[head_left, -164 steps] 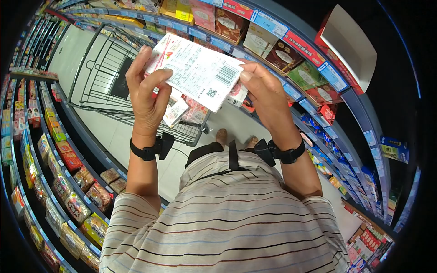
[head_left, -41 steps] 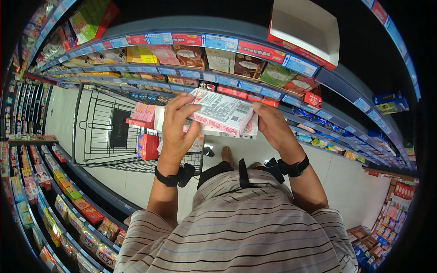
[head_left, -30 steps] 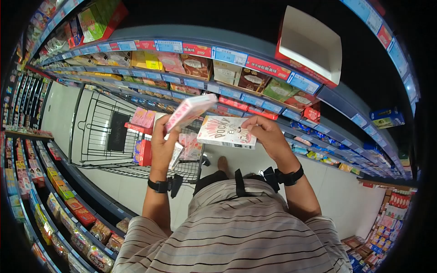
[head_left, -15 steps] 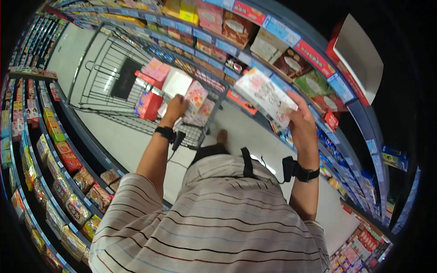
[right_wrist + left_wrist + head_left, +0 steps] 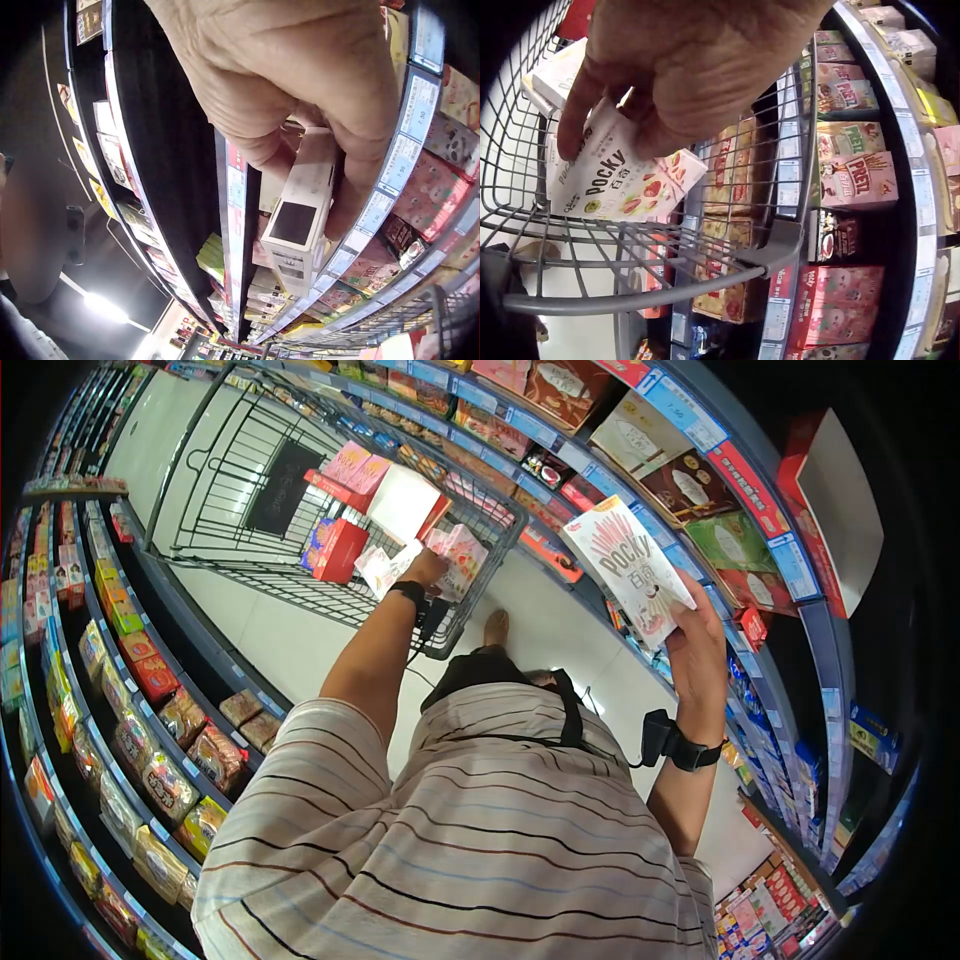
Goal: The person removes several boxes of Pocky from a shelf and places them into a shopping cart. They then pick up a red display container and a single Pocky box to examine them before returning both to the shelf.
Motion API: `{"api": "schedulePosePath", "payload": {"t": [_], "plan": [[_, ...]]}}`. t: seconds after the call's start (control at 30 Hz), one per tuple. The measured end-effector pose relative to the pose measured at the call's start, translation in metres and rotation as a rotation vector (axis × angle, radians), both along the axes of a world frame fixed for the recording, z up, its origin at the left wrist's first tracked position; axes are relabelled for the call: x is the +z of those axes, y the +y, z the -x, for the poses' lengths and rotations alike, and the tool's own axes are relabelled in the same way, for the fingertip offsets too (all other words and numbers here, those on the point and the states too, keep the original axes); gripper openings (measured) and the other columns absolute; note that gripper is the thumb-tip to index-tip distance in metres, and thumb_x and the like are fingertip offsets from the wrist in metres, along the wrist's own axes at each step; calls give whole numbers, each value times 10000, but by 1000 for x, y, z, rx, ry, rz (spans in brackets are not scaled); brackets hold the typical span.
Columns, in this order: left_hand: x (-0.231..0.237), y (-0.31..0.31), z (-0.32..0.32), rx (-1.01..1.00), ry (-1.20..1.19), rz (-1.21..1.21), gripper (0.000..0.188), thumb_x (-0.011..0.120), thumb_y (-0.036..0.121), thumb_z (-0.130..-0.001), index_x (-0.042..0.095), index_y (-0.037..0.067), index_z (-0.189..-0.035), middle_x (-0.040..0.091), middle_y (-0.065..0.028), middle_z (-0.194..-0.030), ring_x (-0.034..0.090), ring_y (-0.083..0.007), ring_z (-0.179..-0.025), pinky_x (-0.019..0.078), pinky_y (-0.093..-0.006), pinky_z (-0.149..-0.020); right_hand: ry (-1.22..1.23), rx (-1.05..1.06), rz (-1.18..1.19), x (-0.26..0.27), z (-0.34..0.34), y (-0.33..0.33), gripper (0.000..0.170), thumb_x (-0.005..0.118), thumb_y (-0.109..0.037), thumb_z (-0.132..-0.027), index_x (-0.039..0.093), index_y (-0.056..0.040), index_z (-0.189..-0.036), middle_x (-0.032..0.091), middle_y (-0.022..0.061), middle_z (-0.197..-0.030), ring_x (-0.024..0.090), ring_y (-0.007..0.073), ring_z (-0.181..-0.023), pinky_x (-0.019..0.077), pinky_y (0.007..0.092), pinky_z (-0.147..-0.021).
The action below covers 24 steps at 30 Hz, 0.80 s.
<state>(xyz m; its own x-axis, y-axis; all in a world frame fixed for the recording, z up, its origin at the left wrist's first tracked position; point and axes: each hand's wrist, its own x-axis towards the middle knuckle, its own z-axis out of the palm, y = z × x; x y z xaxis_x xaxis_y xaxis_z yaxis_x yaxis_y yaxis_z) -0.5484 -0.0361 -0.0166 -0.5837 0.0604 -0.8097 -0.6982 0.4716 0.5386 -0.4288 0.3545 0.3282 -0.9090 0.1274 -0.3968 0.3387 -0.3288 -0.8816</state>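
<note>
Down in the shopping cart [image 5: 630, 304], my left hand [image 5: 424, 568] pinches a white Pocky box [image 5: 613, 176] with strawberry pictures, thumb on one side and fingers on the other. That box lies tilted over other pink-and-white boxes [image 5: 460, 560] at the cart's near end. Raised beside the shelf, my right hand [image 5: 697, 642] holds another Pocky box [image 5: 625, 560], white with a pink burst on its front, gripped at its lower end. In the right wrist view this box [image 5: 306, 199] shows its narrow edge between thumb and fingers.
The cart also carries an open white carton [image 5: 404, 503], pink packs [image 5: 355, 466] and a red-and-purple box [image 5: 342, 552]. Shelves of biscuit boxes [image 5: 690, 485] curve along the right, with a display tray [image 5: 838, 510] on top. Bagged snacks [image 5: 168, 785] line the left shelf.
Both hands first held boxes together in front of the body. The left hand then carried one down into the cart, while the right hand moved right and up with the other Pocky box.
</note>
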Motion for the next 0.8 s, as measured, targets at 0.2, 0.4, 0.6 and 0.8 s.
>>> {"api": "schedulePosePath", "payload": {"t": [0.2, 0.4, 0.6, 0.8], "plan": [[-49, 11, 7, -145, -132, 162, 469, 654, 199, -945, 501, 17, -1349, 688, -178, -1167, 708, -369, -1018, 654, -507, -707, -44, 7, -11, 0, 0, 0, 503, 512, -82, -958, 466, 69, -1436, 573, 189, -1393, 583, 252, -1264, 430, 378, -1096], [-140, -7, -2, -851, 101, 388, 407, 691, 300, -915, 666, 20, -1209, 725, -219, -1075, 720, -338, -1018, 588, -429, -872, -84, 42, -10, -3, 1, 2, 497, 526, -93, -959, 481, 93, -1418, 579, 206, -1395, 591, 256, -1260, 428, 376, -1099], [-87, -3, -15, -358, 105, 405, 529, 718, 399, -860, 705, -51, -1137, 719, -270, -1085, 714, -339, -1004, 543, -372, -885, -101, 82, -3, -5, 6, -2, 497, 521, -106, -966, 480, 94, -1418, 582, 206, -1391, 583, 259, -1273, 417, 376, -1108], [-25, -13, 0, -263, 116, 265, 559, 676, 441, -891, 693, -37, -1182, 696, -250, -1194, 666, -389, -1130, 516, -422, -956, -95, 75, -7, -8, 13, -6, 509, 522, -126, -967, 476, 94, -1423, 568, 204, -1410, 567, 254, -1292, 412, 372, -1110]]}}
